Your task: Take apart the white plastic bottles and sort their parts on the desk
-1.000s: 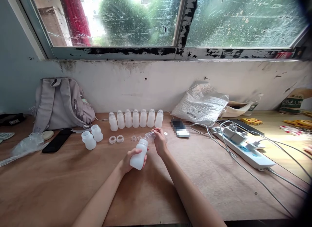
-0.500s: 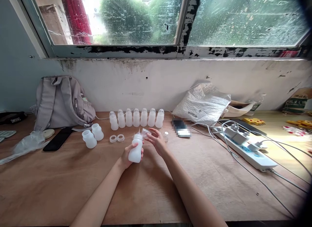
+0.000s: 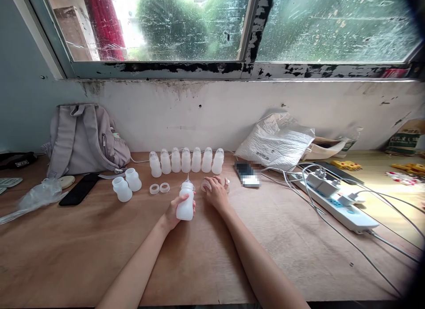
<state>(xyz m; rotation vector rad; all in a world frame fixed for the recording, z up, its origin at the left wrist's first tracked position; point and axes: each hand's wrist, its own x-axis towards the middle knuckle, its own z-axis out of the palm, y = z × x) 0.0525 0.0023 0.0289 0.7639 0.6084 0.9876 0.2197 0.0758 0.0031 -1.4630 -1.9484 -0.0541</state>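
A frosted white baby bottle [image 3: 185,209] is tilted slightly in my left hand [image 3: 173,211], its fingers wrapped round the body. A clear pointed teat [image 3: 187,182] tops this bottle, uncovered. On the table to its right, my right hand [image 3: 217,195] has its fingers curled over a clear bottle cap [image 3: 205,185]; the fingers partly hide it. Just beyond those fingers, a small white and clear part [image 3: 227,185] shows in part. Left of the held bottle lie two white collar rings [image 3: 159,188]. Two bottles without tops [image 3: 122,192] stand farther left.
Several capped bottles [image 3: 186,161] stand in a row near the wall. A grey backpack [image 3: 79,140], a black phone [image 3: 79,190] and a plastic bag [image 3: 41,196] are left. On the right are a silver pouch [image 3: 275,140] and a power strip [image 3: 338,207] with trailing cables.
My right hand has moved away from the bottle's top, right and down to the table, taking the clear cap along. My left hand holds the bottle in nearly the same place.
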